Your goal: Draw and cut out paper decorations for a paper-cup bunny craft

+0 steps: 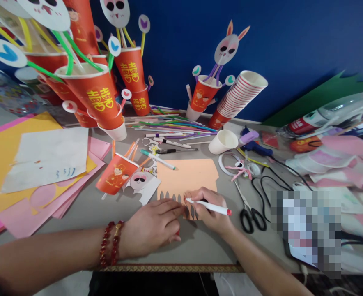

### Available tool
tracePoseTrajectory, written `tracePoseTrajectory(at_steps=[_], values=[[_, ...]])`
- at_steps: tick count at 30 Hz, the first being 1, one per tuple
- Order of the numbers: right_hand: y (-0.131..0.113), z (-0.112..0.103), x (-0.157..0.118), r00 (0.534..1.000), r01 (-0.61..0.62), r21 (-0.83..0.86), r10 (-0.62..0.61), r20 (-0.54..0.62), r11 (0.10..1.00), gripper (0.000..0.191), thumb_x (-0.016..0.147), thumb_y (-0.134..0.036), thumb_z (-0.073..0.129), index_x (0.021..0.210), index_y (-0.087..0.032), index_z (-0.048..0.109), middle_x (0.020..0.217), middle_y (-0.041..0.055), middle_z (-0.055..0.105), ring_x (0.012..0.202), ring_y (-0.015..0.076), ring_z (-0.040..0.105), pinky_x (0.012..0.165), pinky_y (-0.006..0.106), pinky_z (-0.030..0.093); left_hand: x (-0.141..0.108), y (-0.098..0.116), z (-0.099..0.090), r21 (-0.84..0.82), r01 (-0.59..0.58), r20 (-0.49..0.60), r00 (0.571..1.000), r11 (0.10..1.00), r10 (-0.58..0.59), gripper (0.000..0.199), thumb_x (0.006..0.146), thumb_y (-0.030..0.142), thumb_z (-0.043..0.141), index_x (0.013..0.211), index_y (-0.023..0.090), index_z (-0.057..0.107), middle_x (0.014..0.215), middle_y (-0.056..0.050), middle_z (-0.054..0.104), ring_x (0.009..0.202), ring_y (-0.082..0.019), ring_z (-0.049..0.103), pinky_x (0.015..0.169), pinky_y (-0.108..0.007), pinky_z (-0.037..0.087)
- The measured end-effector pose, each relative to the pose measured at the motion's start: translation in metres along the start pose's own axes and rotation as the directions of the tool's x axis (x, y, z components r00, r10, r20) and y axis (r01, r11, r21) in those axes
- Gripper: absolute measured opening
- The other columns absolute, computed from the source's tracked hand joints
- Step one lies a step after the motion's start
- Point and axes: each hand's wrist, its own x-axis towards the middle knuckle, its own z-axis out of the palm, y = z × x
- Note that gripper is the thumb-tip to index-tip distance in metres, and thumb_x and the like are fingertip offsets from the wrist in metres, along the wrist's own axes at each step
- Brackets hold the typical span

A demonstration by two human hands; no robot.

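Observation:
My right hand (214, 205) grips a white marker (214, 206) with a red end, its tip on a sheet of orange paper (187, 172). Small reddish oval outlines are drawn at the tip. Dark leaf-shaped cut-outs run along the sheet's lower part. My left hand (153, 226), with red bead bracelets at the wrist, presses its fingertips on the sheet's lower left. A small red piece (178, 233), apparently the marker cap, shows at its curled fingers. Beside the sheet lies a white paper scrap (147, 185) with a rabbit face.
Red cups with paper rabbits (200, 96) and a cup stack (240, 94) stand behind. Scissors (251, 216), a blue glue gun (255, 144) with black cable and a blurred device (304, 234) lie right. Coloured paper (36, 164) and a tilted red cup (116, 172) are left.

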Motion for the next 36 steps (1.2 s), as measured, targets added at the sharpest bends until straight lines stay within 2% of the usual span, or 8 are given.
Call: tracePoseTrajectory(at_steps=[36], values=[[0.0006, -0.0017, -0.0008, 0.999, 0.015, 0.021, -0.016, 0.033, 1.000, 0.014, 0.073, -0.016, 0.051, 0.060, -0.022, 0.050, 0.049, -0.0051, 0.046, 0.045, 0.0117, 0.042, 0.046, 0.024, 0.032, 0.0000, 0.0006, -0.0002, -0.004, 0.009, -0.004, 1.000, 1.000, -0.009, 0.023, 0.092, 0.036, 0.056, 0.085, 0.015, 0.063, 0.125, -0.009, 0.064, 0.119, -0.022, 0.056, 0.106, -0.038, 0.043]])
